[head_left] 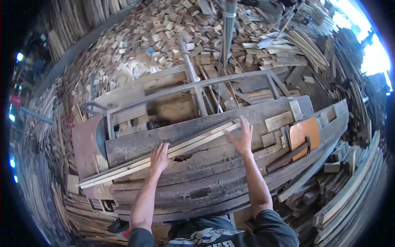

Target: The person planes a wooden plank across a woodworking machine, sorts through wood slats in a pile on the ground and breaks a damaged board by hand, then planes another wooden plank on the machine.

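Both hands are lying on a long pale wooden strip (160, 154) stretched slantwise across the dark saw bench (214, 181): the left hand (159, 157) is pressing flat near its middle, fingers spread, while the right hand (242, 136) is curling over its upper end. An orange panel (304, 131) is sitting at the bench's right end, and heaps of offcut blocks (164, 37) are crowding the far side, beyond the bench's grey metal frame (185, 88).
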`<action>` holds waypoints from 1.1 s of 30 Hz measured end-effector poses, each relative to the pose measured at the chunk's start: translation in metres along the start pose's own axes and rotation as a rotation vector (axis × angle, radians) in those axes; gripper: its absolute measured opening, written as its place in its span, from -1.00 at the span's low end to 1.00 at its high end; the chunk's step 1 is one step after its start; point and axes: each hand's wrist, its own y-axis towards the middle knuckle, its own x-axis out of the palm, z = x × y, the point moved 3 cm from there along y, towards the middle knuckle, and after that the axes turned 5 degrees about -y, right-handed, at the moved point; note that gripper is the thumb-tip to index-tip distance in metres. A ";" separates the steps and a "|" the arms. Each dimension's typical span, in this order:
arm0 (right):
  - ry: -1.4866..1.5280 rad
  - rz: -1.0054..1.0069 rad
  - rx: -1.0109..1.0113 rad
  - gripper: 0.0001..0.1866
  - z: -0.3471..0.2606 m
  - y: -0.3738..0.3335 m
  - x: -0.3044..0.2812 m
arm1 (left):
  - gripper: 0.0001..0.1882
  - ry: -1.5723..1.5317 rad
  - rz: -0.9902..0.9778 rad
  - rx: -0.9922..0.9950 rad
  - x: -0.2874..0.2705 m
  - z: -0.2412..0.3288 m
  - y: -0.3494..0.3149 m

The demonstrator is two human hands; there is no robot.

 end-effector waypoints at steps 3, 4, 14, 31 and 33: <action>0.739 -0.043 0.558 0.05 0.058 -0.017 0.015 | -0.35 -0.023 -0.036 -0.011 0.000 0.006 0.006; 0.740 -0.027 0.569 0.05 0.061 -0.015 0.019 | -0.38 -0.010 -0.037 -0.021 0.000 0.007 0.005; 0.969 -0.224 0.565 -0.14 0.056 -0.006 0.042 | -0.21 0.019 -0.018 -0.030 -0.007 0.007 -0.003; 1.048 -0.173 0.565 -0.15 0.053 -0.008 0.046 | -0.17 0.065 0.059 0.024 -0.012 -0.003 -0.016; 1.039 -0.169 0.572 -0.15 0.052 -0.009 0.045 | -0.32 -0.028 0.081 -0.007 -0.017 0.005 -0.014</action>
